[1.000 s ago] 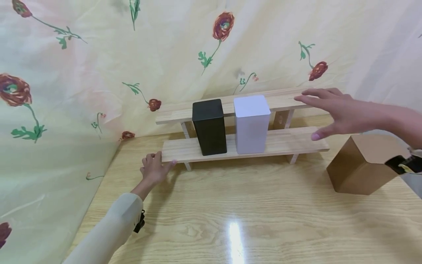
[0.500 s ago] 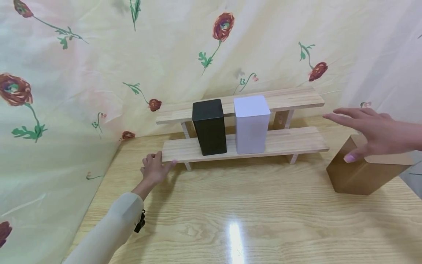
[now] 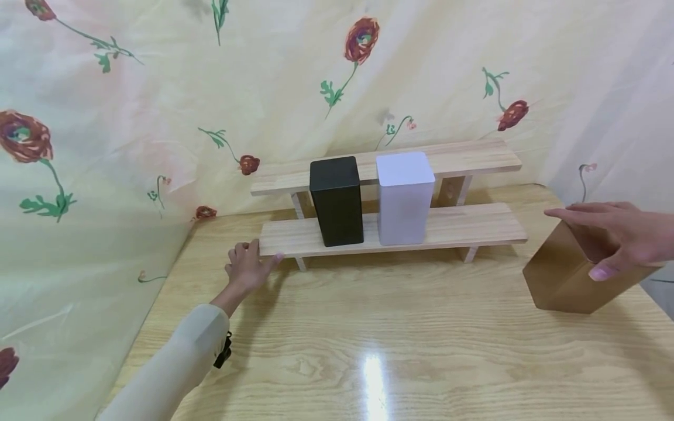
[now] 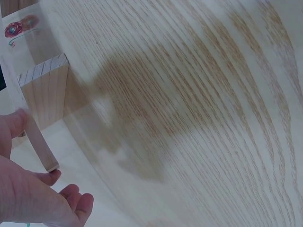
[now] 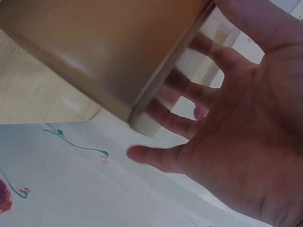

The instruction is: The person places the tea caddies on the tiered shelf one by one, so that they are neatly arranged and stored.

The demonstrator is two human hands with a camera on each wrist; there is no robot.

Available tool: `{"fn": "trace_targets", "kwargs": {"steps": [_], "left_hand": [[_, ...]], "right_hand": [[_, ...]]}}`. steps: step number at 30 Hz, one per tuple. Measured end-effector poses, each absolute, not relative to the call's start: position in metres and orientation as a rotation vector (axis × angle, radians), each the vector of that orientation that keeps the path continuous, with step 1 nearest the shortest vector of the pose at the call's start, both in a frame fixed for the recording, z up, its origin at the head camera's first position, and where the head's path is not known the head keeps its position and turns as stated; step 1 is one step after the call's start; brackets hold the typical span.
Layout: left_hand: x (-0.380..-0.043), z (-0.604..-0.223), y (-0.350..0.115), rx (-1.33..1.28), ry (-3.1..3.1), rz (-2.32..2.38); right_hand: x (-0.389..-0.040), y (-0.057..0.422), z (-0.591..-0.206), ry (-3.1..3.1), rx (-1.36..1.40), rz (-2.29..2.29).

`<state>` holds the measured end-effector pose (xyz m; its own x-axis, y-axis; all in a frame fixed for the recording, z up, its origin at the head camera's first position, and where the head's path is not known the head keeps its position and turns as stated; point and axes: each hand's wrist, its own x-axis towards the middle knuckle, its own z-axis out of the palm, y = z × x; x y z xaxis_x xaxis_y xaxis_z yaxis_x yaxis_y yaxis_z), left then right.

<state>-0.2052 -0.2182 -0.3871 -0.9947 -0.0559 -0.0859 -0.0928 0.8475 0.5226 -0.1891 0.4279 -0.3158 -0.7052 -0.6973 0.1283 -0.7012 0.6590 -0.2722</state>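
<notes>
In the head view, my left hand (image 3: 246, 268) grips the left end of a two-tier wooden shelf (image 3: 474, 223), thumb along the lower board's front edge. The left wrist view shows thumb and fingertips at the corner of that board (image 4: 40, 142). On the lower board, a black box (image 3: 338, 213) and a white box (image 3: 403, 213) stand upright side by side with a small gap. At the right, a brown box (image 3: 558, 273) stands on the table. My right hand (image 3: 629, 234) spans its top, fingers extended behind and thumb in front; the right wrist view has the fingers beyond the box's rim (image 5: 137, 111).
The shelf stands on a wood-grain table (image 3: 421, 327) close to a flower-printed cloth (image 3: 284, 76) hung at the back and left. A wristband (image 3: 223, 351) sits below the left sleeve (image 3: 179, 356). The table's right edge runs just beyond the brown box.
My right hand has moved right and down from beside the shelf's right end to the top of the brown box. The left hand keeps its grip on the shelf.
</notes>
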Motion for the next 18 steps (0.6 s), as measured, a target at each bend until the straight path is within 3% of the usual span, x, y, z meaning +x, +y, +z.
{"fn": "trace_targets", "kwargs": {"steps": [18], "left_hand": [[-0.2060, -0.3872, -0.2178, -0.128, 2.944, 0.829]], "right_hand": [[-0.1870, 0.4213, -0.3120, -2.837, 1.144, 0.328]]}}
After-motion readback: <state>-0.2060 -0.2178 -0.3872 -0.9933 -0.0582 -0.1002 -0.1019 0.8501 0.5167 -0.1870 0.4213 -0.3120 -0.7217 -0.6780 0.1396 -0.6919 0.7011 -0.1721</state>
